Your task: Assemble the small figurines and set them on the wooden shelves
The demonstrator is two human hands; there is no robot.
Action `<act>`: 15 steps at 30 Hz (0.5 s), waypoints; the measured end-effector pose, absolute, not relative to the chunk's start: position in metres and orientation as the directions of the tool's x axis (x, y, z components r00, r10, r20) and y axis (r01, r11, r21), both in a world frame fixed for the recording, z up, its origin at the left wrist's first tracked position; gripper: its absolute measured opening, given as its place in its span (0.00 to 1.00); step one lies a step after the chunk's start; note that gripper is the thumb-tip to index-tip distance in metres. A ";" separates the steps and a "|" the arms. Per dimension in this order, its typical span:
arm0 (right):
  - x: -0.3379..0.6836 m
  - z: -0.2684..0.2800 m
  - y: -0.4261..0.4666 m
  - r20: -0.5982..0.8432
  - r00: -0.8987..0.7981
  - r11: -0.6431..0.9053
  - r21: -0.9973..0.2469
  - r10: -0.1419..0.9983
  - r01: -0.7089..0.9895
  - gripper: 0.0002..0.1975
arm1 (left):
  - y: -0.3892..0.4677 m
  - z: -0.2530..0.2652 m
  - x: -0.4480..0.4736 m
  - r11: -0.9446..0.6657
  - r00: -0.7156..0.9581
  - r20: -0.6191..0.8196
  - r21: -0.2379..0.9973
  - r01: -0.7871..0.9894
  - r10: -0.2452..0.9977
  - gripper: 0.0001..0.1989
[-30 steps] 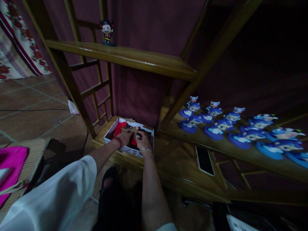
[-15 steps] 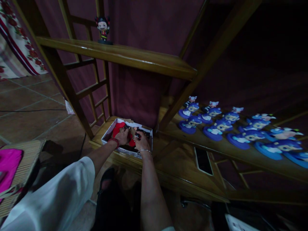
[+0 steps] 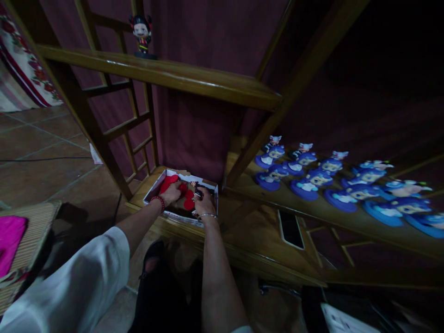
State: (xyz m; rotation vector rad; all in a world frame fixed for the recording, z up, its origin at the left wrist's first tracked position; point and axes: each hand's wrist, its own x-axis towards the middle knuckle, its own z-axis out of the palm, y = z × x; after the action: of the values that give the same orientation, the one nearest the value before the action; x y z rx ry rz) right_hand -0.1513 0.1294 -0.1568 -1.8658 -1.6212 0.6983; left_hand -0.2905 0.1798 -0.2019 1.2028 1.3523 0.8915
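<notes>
A shallow white cardboard box [image 3: 150,194] sits on the low wooden shelf, with red pieces [image 3: 169,183] and small dark-haired figures inside. My left hand [image 3: 171,194], with a red bead bracelet at the wrist, reaches into its left half. Its fingers are drawn together at a red piece [image 3: 182,188]; what they grip is too small to make out. In the right half, my right hand [image 3: 207,204], wearing a silver bangle, is closed around a small black-haired figurine [image 3: 199,194]. A round red piece [image 3: 189,201] lies between the hands.
A dark-haired figurine [image 3: 142,34] stands on the upper wooden shelf [image 3: 166,76]. Rows of blue figurines [image 3: 312,182] line the shelf to the right. A phone [image 3: 291,229] lies on the lower ledge. A woven stool [image 3: 41,231] with pink cloth [image 3: 12,240] is at left.
My left hand has shifted slightly left and back within the box, baring more of the red pieces. My right hand stays around the figurine. The whole view has shifted a little.
</notes>
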 end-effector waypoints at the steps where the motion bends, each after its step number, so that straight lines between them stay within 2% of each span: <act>1: -0.151 -0.157 0.130 -0.013 0.127 -0.099 -0.707 0.992 0.700 0.17 | 0.180 -0.202 -0.290 0.223 0.074 -0.237 0.962 0.159 0.969 0.21; 8: -0.150 -0.161 0.134 0.012 0.128 -0.078 -0.737 0.992 0.672 0.17 | 0.180 -0.200 -0.286 0.259 0.041 -0.267 0.955 0.143 0.963 0.20; 15: -0.150 -0.160 0.136 0.037 0.177 -0.078 -0.795 0.983 0.602 0.16 | 0.177 -0.197 -0.289 0.242 0.015 -0.265 0.902 0.357 0.964 0.13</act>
State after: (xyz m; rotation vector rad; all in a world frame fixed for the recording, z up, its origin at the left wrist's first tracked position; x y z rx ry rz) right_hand -0.1495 0.1359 -0.1602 -1.7663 -1.5043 0.7036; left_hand -0.2887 0.1773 -0.1967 1.2883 1.5287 0.7741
